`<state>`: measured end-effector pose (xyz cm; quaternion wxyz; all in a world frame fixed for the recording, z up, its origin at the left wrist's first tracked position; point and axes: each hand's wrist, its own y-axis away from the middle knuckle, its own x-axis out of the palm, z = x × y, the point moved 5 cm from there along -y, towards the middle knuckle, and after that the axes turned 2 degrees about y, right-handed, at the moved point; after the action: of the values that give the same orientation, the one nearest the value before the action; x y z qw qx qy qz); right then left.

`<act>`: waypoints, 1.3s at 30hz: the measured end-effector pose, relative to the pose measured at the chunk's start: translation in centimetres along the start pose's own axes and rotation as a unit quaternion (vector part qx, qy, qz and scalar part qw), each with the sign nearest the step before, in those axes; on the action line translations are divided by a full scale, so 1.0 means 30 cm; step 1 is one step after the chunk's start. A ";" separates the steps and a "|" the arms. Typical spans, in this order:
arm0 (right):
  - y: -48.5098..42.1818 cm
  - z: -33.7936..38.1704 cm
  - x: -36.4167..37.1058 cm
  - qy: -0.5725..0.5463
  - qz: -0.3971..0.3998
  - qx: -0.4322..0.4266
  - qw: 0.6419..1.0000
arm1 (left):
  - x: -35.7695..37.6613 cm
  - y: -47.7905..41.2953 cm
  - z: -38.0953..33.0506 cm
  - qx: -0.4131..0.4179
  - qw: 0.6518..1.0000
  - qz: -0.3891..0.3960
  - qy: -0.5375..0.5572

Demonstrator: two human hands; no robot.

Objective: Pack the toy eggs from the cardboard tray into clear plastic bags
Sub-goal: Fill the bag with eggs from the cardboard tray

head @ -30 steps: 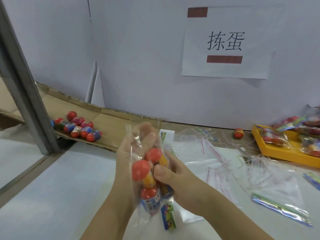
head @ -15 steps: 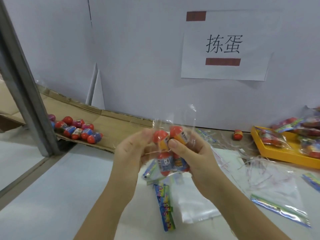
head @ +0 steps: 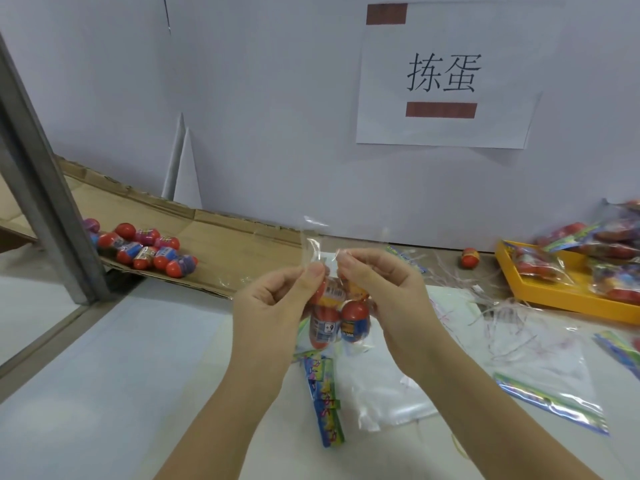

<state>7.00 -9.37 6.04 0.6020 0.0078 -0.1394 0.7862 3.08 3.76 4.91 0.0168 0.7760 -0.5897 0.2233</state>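
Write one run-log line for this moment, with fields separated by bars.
left hand: pinches clear plastic bag top | right hand: pinches bag top | bag: holds toy eggs | cardboard tray: holds loose eggs

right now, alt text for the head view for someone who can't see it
The left hand and right hand each pinch the top of a clear plastic bag holding toy eggs, above a white table. Loose eggs lie on the cardboard tray at left; filled bags sit in a yellow tray at right.
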 end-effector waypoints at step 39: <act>-0.049 0.034 -0.106 0.086 -0.028 0.036 0.995 | -0.049 -0.031 0.001 0.007 0.999 -0.038 -0.006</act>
<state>9.12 -12.26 6.75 0.6326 -0.0341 -0.0584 0.7715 3.65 5.37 4.56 0.0161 0.7994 -0.5579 0.2222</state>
